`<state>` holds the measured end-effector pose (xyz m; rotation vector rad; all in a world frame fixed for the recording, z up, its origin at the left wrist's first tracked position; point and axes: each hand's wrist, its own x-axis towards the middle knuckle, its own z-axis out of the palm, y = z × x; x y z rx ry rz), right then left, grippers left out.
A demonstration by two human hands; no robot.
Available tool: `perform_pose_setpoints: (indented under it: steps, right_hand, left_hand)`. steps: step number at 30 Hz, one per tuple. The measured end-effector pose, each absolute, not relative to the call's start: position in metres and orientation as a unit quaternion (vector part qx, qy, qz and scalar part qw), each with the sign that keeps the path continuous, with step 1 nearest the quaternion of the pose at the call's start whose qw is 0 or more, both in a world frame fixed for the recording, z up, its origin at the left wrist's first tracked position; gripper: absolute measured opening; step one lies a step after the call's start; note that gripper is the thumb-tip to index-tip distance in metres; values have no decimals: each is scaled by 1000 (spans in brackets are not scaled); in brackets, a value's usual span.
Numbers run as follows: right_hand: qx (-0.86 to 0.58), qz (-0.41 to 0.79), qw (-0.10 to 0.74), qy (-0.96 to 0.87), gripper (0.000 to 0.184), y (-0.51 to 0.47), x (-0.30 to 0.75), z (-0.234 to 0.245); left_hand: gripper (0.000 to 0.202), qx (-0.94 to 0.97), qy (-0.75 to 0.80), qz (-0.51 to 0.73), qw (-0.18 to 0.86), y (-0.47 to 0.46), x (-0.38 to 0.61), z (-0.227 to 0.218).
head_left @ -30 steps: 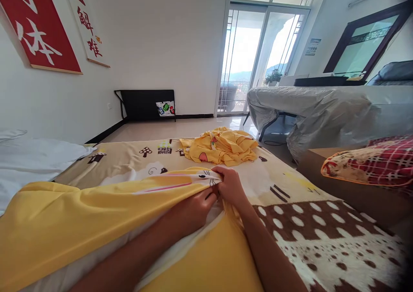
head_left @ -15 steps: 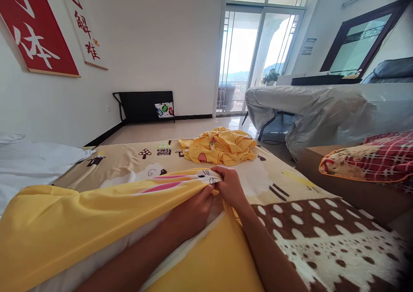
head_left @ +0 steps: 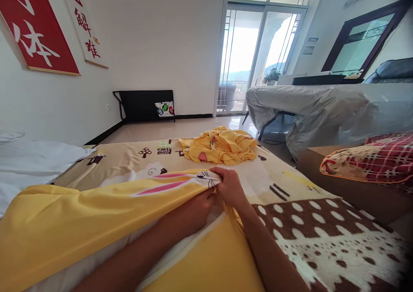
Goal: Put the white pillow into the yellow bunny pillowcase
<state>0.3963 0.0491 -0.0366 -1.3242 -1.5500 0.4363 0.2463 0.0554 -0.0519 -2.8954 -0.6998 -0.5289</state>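
A yellow fabric cover (head_left: 106, 212) with a printed rabbit face and pink ears stretches across the lower view, its opening facing me. My right hand (head_left: 227, 184) is closed around a gathered corner of it from outside, near the rabbit's face. My left hand (head_left: 201, 208) reaches in under the upper layer, close beside the right hand. Its fingers are curled, their tips hidden by the cloth; what they hold I cannot make out. White fabric (head_left: 167, 257) shows inside the opening, beneath my left forearm.
A crumpled yellow cloth (head_left: 222, 147) lies at the far end of the patterned blanket (head_left: 290, 214). White bedding (head_left: 38, 158) is at left. A red plaid quilt (head_left: 371, 163) rests on a brown box (head_left: 316, 171) at right. Behind stands a plastic-covered table (head_left: 322, 102).
My left hand has pushed slightly farther in under the cover's edge, so its thumb and fingertips are now hidden. The right hand keeps its grip on the corner.
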Motion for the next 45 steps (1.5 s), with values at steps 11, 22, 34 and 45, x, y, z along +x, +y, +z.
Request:
perform_pose_setpoints:
  steps: [11, 22, 34, 45]
  right_hand:
    - [-591, 115, 483, -636, 45, 46, 390, -32]
    - [-631, 83, 399, -660, 45, 46, 392, -35]
    - [-640, 47, 422, -641, 45, 48, 387, -37]
    - [-657, 27, 408, -633, 47, 48, 390, -37]
  left_hand:
    - [43, -953, -247, -170, 49, 54, 247, -50]
    - [45, -958, -216, -162, 93, 56, 246, -55]
    - [40, -952, -239, -164, 101, 54, 248, -51]
    - [50, -933, -275, -232, 7, 59, 244, -52]
